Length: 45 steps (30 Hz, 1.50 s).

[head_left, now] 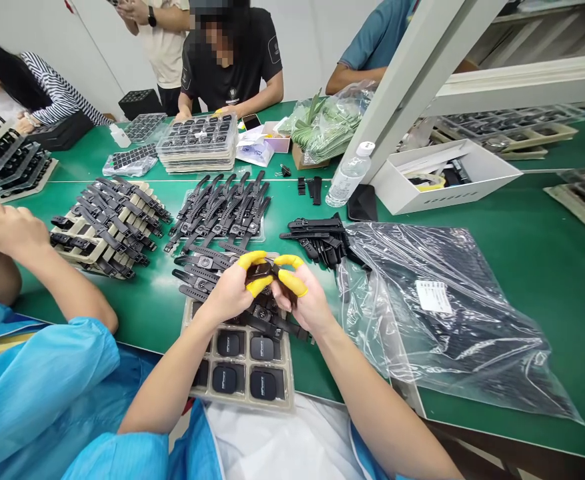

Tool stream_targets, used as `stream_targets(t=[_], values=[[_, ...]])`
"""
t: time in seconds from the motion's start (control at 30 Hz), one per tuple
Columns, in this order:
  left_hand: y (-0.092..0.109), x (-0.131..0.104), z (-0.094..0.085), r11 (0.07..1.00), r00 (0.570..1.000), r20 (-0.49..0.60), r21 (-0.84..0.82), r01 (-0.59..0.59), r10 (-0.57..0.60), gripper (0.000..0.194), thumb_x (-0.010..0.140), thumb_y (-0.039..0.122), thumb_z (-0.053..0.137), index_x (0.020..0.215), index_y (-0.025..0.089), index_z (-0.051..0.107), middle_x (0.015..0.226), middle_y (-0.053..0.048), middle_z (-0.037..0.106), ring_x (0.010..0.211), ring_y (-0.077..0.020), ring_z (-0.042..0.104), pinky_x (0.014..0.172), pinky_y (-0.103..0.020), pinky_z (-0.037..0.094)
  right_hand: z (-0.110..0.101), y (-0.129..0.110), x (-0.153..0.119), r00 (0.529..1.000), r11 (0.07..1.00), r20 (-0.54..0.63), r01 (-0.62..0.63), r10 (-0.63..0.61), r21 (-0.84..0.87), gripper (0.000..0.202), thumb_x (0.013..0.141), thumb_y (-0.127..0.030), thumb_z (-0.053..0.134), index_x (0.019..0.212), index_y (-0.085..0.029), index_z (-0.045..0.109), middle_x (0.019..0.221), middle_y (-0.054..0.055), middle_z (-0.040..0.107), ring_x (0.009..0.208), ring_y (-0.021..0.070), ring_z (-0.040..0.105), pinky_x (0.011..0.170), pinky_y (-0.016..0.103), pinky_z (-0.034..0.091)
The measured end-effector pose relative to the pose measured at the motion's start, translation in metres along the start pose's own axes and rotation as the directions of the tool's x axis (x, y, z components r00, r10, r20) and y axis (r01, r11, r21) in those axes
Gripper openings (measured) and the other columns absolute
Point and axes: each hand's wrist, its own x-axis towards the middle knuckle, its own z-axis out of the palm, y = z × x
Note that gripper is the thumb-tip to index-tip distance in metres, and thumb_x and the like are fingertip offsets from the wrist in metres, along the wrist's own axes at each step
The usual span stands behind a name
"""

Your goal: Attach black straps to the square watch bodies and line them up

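Note:
Yellow finger covers sit on the fingertips of both my hands. Between my left hand (235,288) and my right hand (303,295) is a small black smartwatch (260,271). The left fingers pinch its body from one side; the right fingers close on its other end, where a strap seems to join, though fingertips hide the joint. Below them lies a beige moulded tray (288,373) with square watch cases (265,348) in its pockets. Strapped watches (203,262) lie across the tray's far part, partly behind my hands.
Loose black straps (322,235) lie ahead to the right, beside a large plastic bag of straps (452,327). More watches on trays (222,210) stand beyond. A bottle (349,177), a white box (442,177) and a slanted post (412,87) are at right. Co-workers sit left and opposite.

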Motion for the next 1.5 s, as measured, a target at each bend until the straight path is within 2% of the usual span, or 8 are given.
stream_targets(t=[0.13, 0.27, 0.4, 0.5, 0.67, 0.8, 0.97, 1.5], values=[[0.003, 0.000, 0.007, 0.984, 0.987, -0.153, -0.179, 0.019, -0.047, 0.024, 0.091, 0.042, 0.078, 0.099, 0.021, 0.070, 0.099, -0.005, 0.071, 0.088, -0.0177, 0.071, 0.074, -0.029, 0.060, 0.002, 0.000, -0.001, 0.990, 0.995, 0.095, -0.102, 0.100, 0.014, 0.047, 0.087, -0.065, 0.071, 0.097, -0.023, 0.053, 0.055, -0.011, 0.042, 0.043, 0.0082, 0.034, 0.041, 0.021, 0.030], [0.008, 0.003, 0.008, 0.898, 0.940, -0.272, -0.434, 0.071, -0.206, 0.037, 0.089, 0.053, 0.077, 0.100, 0.019, 0.066, 0.104, -0.008, 0.073, 0.082, -0.0169, 0.073, 0.064, -0.027, 0.060, -0.002, -0.003, -0.003, 0.931, 0.953, 0.207, -0.303, 0.301, -0.020, 0.046, 0.090, -0.065, 0.067, 0.088, -0.021, 0.054, 0.057, -0.011, 0.035, 0.041, 0.0057, 0.024, 0.037, 0.019, 0.024], [0.003, 0.012, -0.012, 0.795, 0.752, -0.501, -0.605, 0.050, -0.429, 0.042, 0.092, 0.055, 0.074, 0.104, 0.022, 0.052, 0.103, -0.005, 0.078, 0.066, -0.0140, 0.074, 0.057, -0.024, 0.060, -0.012, -0.009, -0.003, 0.877, 0.902, 0.227, -0.385, 0.424, -0.196, 0.043, 0.092, -0.062, 0.066, 0.085, -0.021, 0.055, 0.054, -0.011, 0.038, 0.040, 0.0048, 0.021, 0.034, 0.017, 0.017], [-0.007, 0.016, -0.024, 0.767, 0.638, -0.585, -0.641, 0.014, -0.501, 0.046, 0.088, 0.053, 0.079, 0.104, 0.022, 0.048, 0.109, -0.006, 0.079, 0.058, -0.0115, 0.072, 0.055, -0.024, 0.060, -0.015, -0.009, 0.000, 0.926, 0.918, 0.129, -0.318, 0.354, -0.236, 0.040, 0.089, -0.056, 0.071, 0.087, -0.021, 0.054, 0.056, -0.010, 0.044, 0.038, 0.0042, 0.025, 0.034, 0.017, 0.022], [-0.014, 0.010, -0.003, 0.763, 0.878, -0.148, -0.572, 0.300, -0.455, 0.039, 0.094, 0.041, 0.071, 0.124, 0.019, 0.060, 0.122, -0.012, 0.078, 0.085, -0.0209, 0.080, 0.077, -0.036, 0.067, -0.007, -0.004, 0.002, 0.997, 0.992, -0.007, -0.083, 0.083, -0.097, 0.040, 0.087, -0.054, 0.074, 0.097, -0.025, 0.049, 0.067, -0.008, 0.061, 0.038, 0.0047, 0.034, 0.036, 0.017, 0.027], [-0.012, 0.003, 0.013, 0.965, 0.990, 0.006, -0.225, 0.138, -0.140, 0.040, 0.095, 0.016, 0.059, 0.133, 0.022, 0.066, 0.137, -0.010, 0.072, 0.129, -0.0241, 0.068, 0.114, -0.044, 0.054, -0.003, -0.002, 0.000, 0.983, 0.985, 0.070, -0.167, 0.170, -0.041, 0.038, 0.087, -0.051, 0.074, 0.095, -0.022, 0.052, 0.064, -0.008, 0.058, 0.038, 0.0028, 0.025, 0.038, 0.017, 0.014], [-0.015, -0.001, 0.008, 0.993, 0.988, 0.095, 0.005, -0.121, 0.120, 0.058, 0.091, 0.001, 0.046, 0.142, 0.023, 0.062, 0.143, -0.011, 0.066, 0.137, -0.0227, 0.061, 0.117, -0.043, 0.051, -0.004, 0.001, -0.001, 0.961, 0.970, 0.129, -0.238, 0.243, -0.046, 0.032, 0.086, -0.046, 0.073, 0.086, -0.021, 0.052, 0.052, -0.008, 0.053, 0.037, 0.0035, 0.021, 0.037, 0.018, 0.012], [-0.009, -0.001, 0.011, 0.976, 0.977, 0.058, 0.065, -0.208, 0.205, 0.045, 0.101, 0.006, 0.044, 0.142, 0.020, 0.057, 0.137, -0.014, 0.064, 0.134, -0.0227, 0.060, 0.113, -0.041, 0.053, -0.004, 0.003, 0.001, 0.974, 0.963, 0.099, -0.219, 0.206, 0.154, 0.032, 0.082, -0.041, 0.079, 0.084, -0.022, 0.053, 0.045, -0.011, 0.044, 0.038, 0.0041, 0.019, 0.036, 0.015, 0.014]])
